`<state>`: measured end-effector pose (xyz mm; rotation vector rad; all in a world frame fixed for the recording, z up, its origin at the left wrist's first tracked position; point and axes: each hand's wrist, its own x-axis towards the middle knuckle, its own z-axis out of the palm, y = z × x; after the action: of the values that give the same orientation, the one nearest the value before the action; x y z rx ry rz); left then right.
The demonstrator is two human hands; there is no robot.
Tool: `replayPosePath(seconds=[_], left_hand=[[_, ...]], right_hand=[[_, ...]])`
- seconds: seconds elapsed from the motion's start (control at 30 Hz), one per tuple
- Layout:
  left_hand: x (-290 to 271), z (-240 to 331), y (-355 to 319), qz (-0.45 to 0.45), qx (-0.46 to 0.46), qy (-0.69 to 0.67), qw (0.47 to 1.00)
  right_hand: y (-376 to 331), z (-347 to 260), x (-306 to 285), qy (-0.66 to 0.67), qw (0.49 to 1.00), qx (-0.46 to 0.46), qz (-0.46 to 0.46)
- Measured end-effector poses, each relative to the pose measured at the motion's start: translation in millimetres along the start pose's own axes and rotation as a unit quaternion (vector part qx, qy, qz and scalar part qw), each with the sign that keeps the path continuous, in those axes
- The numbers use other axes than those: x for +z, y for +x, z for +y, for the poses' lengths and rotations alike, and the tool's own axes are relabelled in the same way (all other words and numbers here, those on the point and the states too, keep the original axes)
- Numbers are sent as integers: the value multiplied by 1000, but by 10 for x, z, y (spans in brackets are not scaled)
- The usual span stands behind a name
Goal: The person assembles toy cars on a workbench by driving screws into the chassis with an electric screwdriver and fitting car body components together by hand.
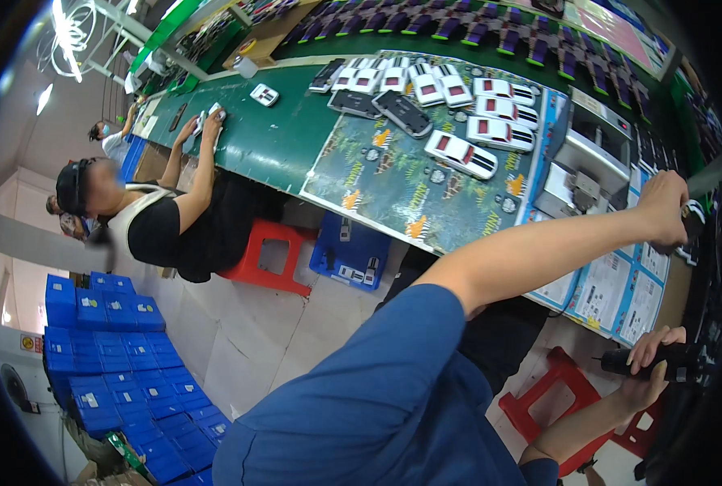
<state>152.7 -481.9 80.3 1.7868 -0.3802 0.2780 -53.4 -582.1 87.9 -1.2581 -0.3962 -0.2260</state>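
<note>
My left arm stretches across to the far right of the bench. At its end my left hand (665, 206) is closed, its fingers bent down over something dark that I cannot make out. Close beside it is a white and black toy car (693, 217), partly in shadow. Lower down, my right hand (651, 360) grips a black electric screwdriver (679, 363) whose thin tip points left. A metal fixture (584, 174) stands on the bench just left of my left hand. Several white toy cars with black stripes (461, 154) sit further left, some dark undersides up.
A co-worker (154, 206) at the green bench (276, 150) handles a toy car. Printed sheets (602, 283) lie along the bench edge. Red stools (273, 255), a blue bin (328, 259) with cars and stacked blue boxes (118, 356) are below. Purple-black parts (478, 34) line the rear rack.
</note>
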Motion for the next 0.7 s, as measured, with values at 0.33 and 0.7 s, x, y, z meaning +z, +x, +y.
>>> replayPosePath(seconds=[0.33, 0.7], left_hand=[[-2706, -15, -1740, 112, -128, -528, 832], [-2340, -682, -2241, 77, -309, -466, 825]], right_hand=[[903, 435, 1019, 193, 978, -73, 32], [1378, 851, 1474, -99, 961, -242, 95]])
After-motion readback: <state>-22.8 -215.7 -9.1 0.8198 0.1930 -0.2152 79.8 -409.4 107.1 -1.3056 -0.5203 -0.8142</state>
